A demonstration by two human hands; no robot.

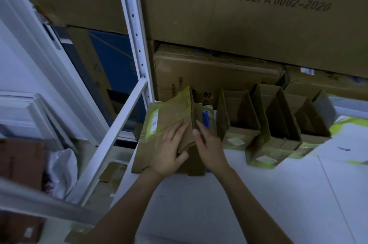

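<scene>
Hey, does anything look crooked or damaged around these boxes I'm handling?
The taped box that the left hand grips and the right hand touches lies tilted, flaps askew, unlike the open boxes standing beside it. The carton behind looks creased.

1. Our left hand (169,150) gripped a flap of the taped cardboard box (169,112), thumb under its edge.
2. Our right hand (211,144) pressed straight fingers into the box's fold, beside a blue item (205,119).
3. A row of open boxes (276,122) stood just to the right on the white table (219,204).
</scene>
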